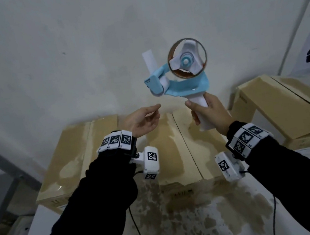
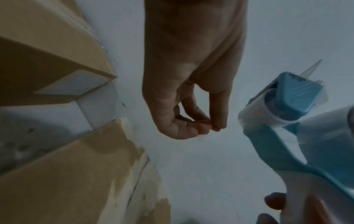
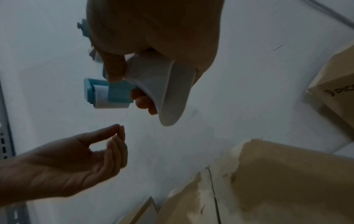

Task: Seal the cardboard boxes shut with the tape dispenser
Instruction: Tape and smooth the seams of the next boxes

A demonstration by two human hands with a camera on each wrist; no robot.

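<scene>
Right hand (image 1: 208, 112) grips one dispenser (image 1: 179, 72); left hand (image 1: 144, 119), beside, touches thumb to forefinger, empty. Under the fingers: three boxes (image 1: 167, 146), white table (image 1: 41, 218); grey wall (image 1: 57, 51) beyond.

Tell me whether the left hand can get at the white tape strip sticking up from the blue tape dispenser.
Probably yes: the left hand, seemingly empty, sits just below the white tape strip, nothing between them.

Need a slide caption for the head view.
Right hand holds blue tape dispenser above cardboard boxes; left hand poised nearby.
</scene>
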